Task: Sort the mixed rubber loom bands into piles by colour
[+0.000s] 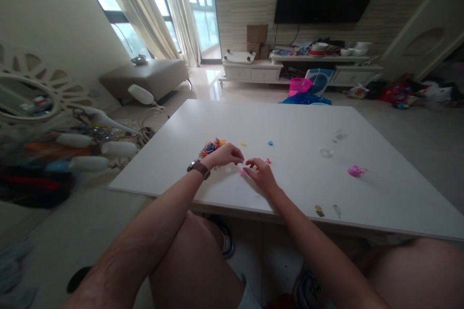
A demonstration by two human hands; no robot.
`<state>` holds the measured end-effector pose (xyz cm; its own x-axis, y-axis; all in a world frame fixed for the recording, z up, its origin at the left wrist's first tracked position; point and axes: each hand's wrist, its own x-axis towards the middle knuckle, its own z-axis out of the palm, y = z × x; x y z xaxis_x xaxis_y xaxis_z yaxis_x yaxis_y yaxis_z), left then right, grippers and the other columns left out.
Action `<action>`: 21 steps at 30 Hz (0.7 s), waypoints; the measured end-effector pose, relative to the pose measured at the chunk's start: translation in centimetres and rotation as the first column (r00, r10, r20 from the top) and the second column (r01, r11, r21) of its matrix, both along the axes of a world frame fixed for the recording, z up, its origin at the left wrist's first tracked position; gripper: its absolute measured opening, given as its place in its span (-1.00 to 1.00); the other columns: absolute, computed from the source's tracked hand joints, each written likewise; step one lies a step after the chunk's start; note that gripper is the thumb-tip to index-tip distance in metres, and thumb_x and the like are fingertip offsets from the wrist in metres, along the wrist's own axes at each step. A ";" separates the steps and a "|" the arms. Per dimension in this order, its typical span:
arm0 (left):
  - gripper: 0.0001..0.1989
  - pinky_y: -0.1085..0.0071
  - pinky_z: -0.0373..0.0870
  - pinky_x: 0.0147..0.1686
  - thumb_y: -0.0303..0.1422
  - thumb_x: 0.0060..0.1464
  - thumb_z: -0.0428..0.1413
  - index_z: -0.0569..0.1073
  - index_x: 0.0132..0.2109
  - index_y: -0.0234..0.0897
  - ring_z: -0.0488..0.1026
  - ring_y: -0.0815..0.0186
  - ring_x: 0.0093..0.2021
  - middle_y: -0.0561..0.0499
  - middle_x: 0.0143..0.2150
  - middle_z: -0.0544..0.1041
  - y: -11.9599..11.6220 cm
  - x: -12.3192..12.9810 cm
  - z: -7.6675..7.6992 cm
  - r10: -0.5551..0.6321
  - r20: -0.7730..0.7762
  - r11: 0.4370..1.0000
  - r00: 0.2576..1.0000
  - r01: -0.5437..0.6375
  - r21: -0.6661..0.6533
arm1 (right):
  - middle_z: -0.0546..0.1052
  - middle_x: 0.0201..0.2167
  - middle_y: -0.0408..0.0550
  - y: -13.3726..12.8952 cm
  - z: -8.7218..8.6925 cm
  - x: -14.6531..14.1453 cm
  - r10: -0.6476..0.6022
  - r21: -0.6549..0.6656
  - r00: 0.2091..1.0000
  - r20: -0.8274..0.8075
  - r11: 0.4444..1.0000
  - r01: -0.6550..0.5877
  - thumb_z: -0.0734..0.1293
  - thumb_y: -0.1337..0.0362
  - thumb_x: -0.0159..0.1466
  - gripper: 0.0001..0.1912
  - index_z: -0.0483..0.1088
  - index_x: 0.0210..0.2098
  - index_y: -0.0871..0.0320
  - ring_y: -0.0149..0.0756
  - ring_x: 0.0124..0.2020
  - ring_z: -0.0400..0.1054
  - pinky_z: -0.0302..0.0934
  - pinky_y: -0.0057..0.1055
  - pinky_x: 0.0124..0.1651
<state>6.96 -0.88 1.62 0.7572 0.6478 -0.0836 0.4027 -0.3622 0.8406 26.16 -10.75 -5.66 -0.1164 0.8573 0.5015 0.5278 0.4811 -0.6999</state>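
Observation:
My left hand (228, 154), with a watch (198, 168) on its wrist, is held over the table (290, 125) with its fingers pinched together. Close to its fingertips is my right hand (261, 174), its thumb and index finger nearly together. Whatever lies between the fingertips is too small to make out. Just under them shows a small pink piece (242, 172). Beside my left hand spreads a pile of small multicoloured bands (213, 147). Small yellow (243, 144), blue (270, 143) and red (268, 161) pieces lie separately beyond my hands.
On the table's right side are a pink rounded item (355, 171), a clear ring (326, 152) and a clear plastic piece (340, 135). A yellow figure charm (319, 210) and a clear flat piece (337, 210) sit near the front edge. Beyond stands a pink basket (300, 86).

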 end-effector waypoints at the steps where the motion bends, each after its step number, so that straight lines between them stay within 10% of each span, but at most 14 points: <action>1: -0.79 0.46 0.33 -0.41 -0.31 -0.02 0.25 0.65 -0.29 -0.41 0.46 0.34 -0.45 -0.09 -0.44 0.60 -0.1 0.1 0.0 -0.009 -0.003 1.000 1.000 0.009 -0.005 | 0.54 -0.29 -0.09 0.0 0.0 0.0 0.005 -0.005 1.000 -0.004 1.000 -0.005 0.37 0.27 0.28 -0.89 0.45 -0.19 0.09 -0.27 -0.30 0.39 0.27 -0.32 -0.17; 21: -0.77 0.48 0.30 -0.44 -0.33 -0.03 0.19 0.65 -0.30 -0.43 0.43 0.34 -0.48 -0.08 -0.49 0.57 -0.3 0.1 -2.1 -0.030 -0.127 0.999 0.991 0.033 0.024 | 0.46 -0.32 -0.08 0.1 0.1 0.0 -0.062 0.052 0.998 -0.009 0.997 0.062 0.23 0.49 0.17 -0.78 0.39 -0.24 0.11 -0.26 -0.28 0.35 0.23 -0.34 -0.22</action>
<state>7.09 -1.23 -0.50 0.7619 0.6267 -0.1635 0.4931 -0.3976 0.7738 26.13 -10.67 -5.57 -0.0601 0.8352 0.5466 0.5525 0.4839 -0.6787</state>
